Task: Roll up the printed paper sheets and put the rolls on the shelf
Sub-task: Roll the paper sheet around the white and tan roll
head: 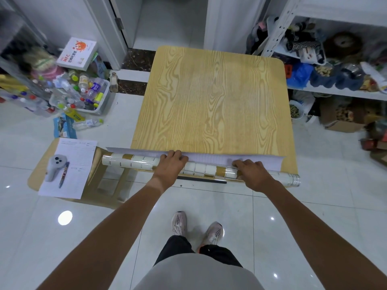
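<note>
Paper printed with a white-and-tan tile pattern, wound into a long roll [201,169], lies along the near edge of the wooden surface [211,97], its ends jutting past both corners. A plain white strip [209,158] of the sheet, its unprinted side up, is not yet wound in and lies flat just beyond the roll. The left hand [172,162] and right hand [251,171] sit well apart on top of the roll, fingers curled over it and onto the loose strip; spreading the grip like this probably keeps the winding even along its length. I judge the rolling nearly done, with the shelf [335,92] at the right, already crowded, still to come. On a low stool [35,176] at the left lie a printed form [71,164], a grey controller [54,167] and a pen [64,174]. Further left, a white box [77,53] reads "NFC" in red above Chinese characters too small to read, beside a bin of bottles [83,95].
</note>
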